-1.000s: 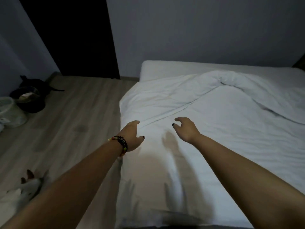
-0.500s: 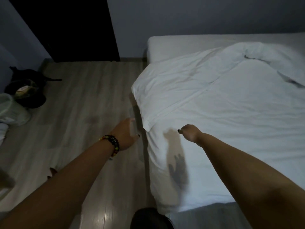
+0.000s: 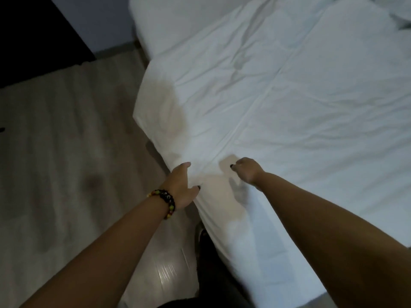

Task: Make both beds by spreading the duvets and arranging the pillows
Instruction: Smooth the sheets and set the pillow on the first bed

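Observation:
A white duvet [image 3: 289, 90] lies spread over the bed, creased, with a long seam running diagonally across it. Its left edge hangs over the side of the mattress [image 3: 169, 21]. My left hand [image 3: 181, 185], with a beaded bracelet at the wrist, grips that hanging edge between thumb and fingers. My right hand [image 3: 246, 171] sits just to the right on top of the duvet, with its fingers curled down into the fabric. At the top right the duvet is still bunched up [image 3: 400, 14]. No pillow is in view.
A wooden floor [image 3: 66, 163] runs along the left of the bed. A dark doorway [image 3: 33, 30] and a grey wall [image 3: 100, 18] stand at the far left. My dark-clothed legs [image 3: 213, 274] are close against the bed's near corner.
My left hand has moved from over the floor to the duvet's side edge and taken hold of it. The view has tilted down and come closer to the bed. The right hand stays curled on the duvet.

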Demonstrator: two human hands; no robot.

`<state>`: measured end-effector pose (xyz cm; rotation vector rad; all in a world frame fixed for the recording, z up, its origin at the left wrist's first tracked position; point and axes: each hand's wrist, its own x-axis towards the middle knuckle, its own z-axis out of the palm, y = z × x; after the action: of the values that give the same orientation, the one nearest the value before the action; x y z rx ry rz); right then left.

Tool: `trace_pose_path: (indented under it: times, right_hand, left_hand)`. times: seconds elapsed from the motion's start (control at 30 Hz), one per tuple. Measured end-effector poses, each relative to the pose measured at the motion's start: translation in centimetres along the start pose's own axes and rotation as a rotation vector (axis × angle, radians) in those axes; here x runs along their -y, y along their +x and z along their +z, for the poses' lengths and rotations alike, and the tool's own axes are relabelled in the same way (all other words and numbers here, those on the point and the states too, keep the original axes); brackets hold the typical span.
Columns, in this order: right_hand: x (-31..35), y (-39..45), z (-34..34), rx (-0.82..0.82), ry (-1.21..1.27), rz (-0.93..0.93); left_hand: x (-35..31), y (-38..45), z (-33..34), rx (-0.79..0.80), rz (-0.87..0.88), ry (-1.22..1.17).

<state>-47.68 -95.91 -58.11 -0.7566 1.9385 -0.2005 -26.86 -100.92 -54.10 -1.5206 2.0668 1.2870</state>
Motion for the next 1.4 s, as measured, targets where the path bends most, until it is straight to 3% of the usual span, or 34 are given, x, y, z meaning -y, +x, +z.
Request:
trace_pose_path:
  times: [0.2,0.4,0.5,0.63,0.73,0.87,1.03,1.23,1.4]
  right_hand:
    - [2.8,6.3,1.4,0.079,0.359,0.065]
    - [1.1,10.1,5.9,0.011,0.722,0.209]
    - [1.6,11.1,7.7,-0.011,0.693,0.173]
    - [3.7,12.4,10.4,-0.138,0.452,0.179]
    - [5.8,13.4,11.7,-0.253,0.294,0.317]
    - [7.1,13.5,12.3,-0.318,0.342,0.448]
    - [8.9,10.8,14.4,-0.409,0.713,0.373]
    - [13.9,7.7,21.3,-0.736,0.628,0.431]
    - [19.3,2.8,23.1,-0.838,0.708,0.325]
  left_hand:
    - [0.7,10.4,-0.6,-0.036,0.109,0.265]
    - [3.9,18.3,1.1,0.174,0.251,0.447]
    - [6.2,20.6,1.5,0.259,0.345,0.450]
    - [9.1,21.6,0.6,0.256,0.598,0.584]
    - [11.1,22.6,-1.1,0.286,0.727,0.708]
    - [12.9,22.8,-3.5,0.301,0.852,0.770]
    - [16.8,21.2,-4.1,0.281,0.750,0.413]
    - [22.2,17.9,-4.6,0.168,0.598,0.286]
    - [24.2,14.8,-7.9,0.142,0.282,-0.155]
